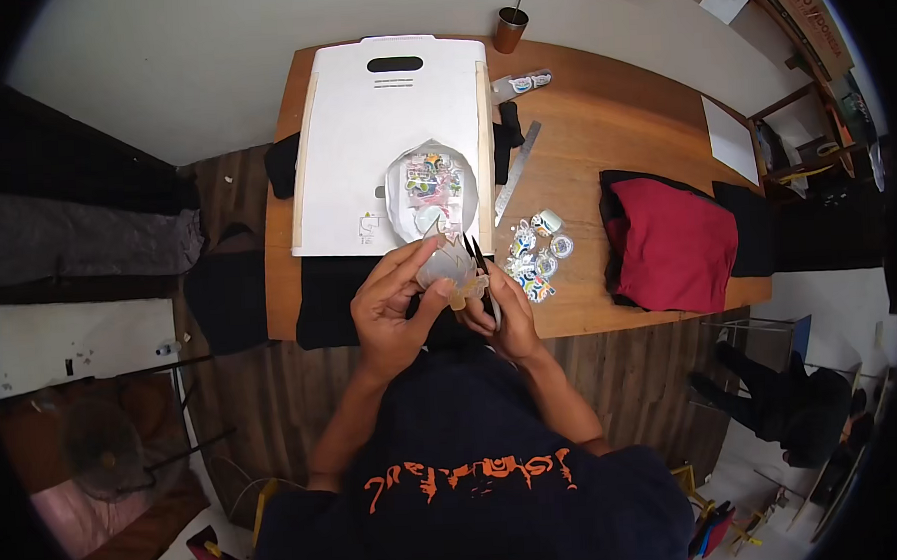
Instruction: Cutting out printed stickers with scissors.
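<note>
Well, closest to me is the navy shirt point(494, 408) with an orange print, at the bottom of the frame. Above it, in the middle, the left hand point(395, 307) pinches a pale bit of sticker paper point(444, 267) between thumb and fingers. The right hand point(513, 317) is wrapped around the handles of some scissors point(478, 252); the dark blades point up and look a little apart, right beside the paper. I can't tell if they touch it.

It looks like snipping around a shape. To do that well, I'd turn the paper and let the scissors stay almost in one spot. Small, slow snips seem best on the wavy edge, and the left fingertips should stay out of the blades' way.

Just past the hands is a round pale bowl point(399, 197), with bright sticker scraps point(434, 184) inside. Right of it, a heap of cut stickers point(527, 242) lies on the wooden table point(584, 164). Farther up are a metal ruler point(520, 174) and a big white board point(352, 134) with a hand slot. Then comes a clear packet point(522, 85) with stickers showing. Farthest, at the top, a brown cup point(506, 37) has a thin stick point(519, 1) poking out; I can't see what else it holds.
</note>
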{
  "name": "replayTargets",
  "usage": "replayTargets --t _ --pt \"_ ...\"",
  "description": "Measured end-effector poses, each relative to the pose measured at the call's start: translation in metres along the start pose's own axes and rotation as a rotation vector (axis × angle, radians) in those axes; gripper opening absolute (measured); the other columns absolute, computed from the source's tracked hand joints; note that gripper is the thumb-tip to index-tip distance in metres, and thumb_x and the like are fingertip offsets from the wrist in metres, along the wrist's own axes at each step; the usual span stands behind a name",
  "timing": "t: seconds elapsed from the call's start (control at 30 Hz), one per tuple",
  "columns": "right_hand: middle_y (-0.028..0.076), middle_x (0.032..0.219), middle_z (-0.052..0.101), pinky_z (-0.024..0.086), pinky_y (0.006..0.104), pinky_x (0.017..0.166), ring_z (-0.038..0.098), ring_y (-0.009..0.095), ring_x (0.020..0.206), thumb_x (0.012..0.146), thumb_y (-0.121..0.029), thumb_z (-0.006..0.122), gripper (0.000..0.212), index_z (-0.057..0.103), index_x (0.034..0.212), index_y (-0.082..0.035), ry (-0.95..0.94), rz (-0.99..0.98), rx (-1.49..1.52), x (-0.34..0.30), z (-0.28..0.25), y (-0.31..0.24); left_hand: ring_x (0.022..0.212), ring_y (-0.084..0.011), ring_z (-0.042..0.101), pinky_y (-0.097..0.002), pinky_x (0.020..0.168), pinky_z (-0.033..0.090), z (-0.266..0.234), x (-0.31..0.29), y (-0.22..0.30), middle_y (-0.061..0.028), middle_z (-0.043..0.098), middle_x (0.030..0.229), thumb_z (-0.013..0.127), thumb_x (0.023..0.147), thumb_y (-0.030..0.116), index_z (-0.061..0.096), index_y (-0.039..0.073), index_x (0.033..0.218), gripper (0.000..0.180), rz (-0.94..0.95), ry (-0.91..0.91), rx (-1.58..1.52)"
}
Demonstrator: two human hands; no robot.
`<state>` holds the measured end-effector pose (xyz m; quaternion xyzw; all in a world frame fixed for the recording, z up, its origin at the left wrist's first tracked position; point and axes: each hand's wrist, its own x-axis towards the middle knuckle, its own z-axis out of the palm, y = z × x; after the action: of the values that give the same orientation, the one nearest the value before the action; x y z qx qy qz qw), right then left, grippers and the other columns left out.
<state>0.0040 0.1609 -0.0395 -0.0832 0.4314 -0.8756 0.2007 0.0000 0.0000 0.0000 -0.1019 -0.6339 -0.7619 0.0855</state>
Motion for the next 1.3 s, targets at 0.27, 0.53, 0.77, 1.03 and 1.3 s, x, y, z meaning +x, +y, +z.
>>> replayTargets --t 0.27,0.53,0.77,1.03,1.3 --pt "0.003 0.064 0.046 0.032 0.0206 0.049 0.039 0.007 0.05 0.104 -0.041 0.03 0.047 0.047 0.117 0.001 -0.026 -0.054 -0.126 0.008 0.016 -0.015 0.106 -0.0205 0.062 -0.0284 0.089 0.054 -0.003 0.006 0.007 -0.0194 0.054 0.128 0.063 0.086 -0.011 0.054 -0.01 0.126 0.042 -0.021 0.015 -0.126" --pt "0.0 0.071 0.047 0.031 0.0197 0.051 0.038 0.006 0.054 0.104 -0.043 0.033 0.049 0.051 0.112 0.001 -0.034 -0.068 -0.265 0.013 0.018 -0.037 0.102 -0.0192 0.063 -0.0258 0.085 0.055 0.002 0.01 0.016 -0.0184 0.055 0.125 0.065 0.084 -0.011 0.055 -0.009 0.125 0.042 -0.026 0.034 -0.035" --pt "0.0 0.067 0.045 0.03 0.0196 0.05 0.037 0.005 0.052 0.104 -0.042 0.034 0.046 0.052 0.109 0.0 -0.028 -0.079 -0.272 0.009 0.017 -0.029 0.101 -0.0182 0.063 -0.0254 0.084 0.055 0.002 0.006 0.015 -0.0176 0.055 0.124 0.065 0.084 -0.01 0.056 -0.009 0.125 0.042 -0.02 0.024 -0.012" --pt "0.0 0.063 0.043 0.029 0.0198 0.05 0.037 0.006 0.051 0.104 -0.04 0.033 0.044 0.052 0.108 -0.001 -0.003 -0.112 -0.279 0.002 0.016 -0.016 0.104 -0.0204 0.063 -0.0277 0.087 0.054 0.0 -0.002 0.013 -0.0191 0.055 0.125 0.064 0.084 -0.011 0.055 -0.01 0.125 0.042 -0.015 0.0 0.053" --pt "0.0 0.063 0.044 0.029 0.0202 0.05 0.037 0.006 0.051 0.103 -0.043 0.033 0.047 0.052 0.109 0.0 0.021 -0.097 -0.269 0.001 0.016 -0.013 0.108 -0.0234 0.061 -0.0309 0.091 0.054 0.0 -0.002 0.013 -0.021 0.055 0.126 0.063 0.085 -0.011 0.054 -0.011 0.125 0.042 -0.019 -0.012 0.07"
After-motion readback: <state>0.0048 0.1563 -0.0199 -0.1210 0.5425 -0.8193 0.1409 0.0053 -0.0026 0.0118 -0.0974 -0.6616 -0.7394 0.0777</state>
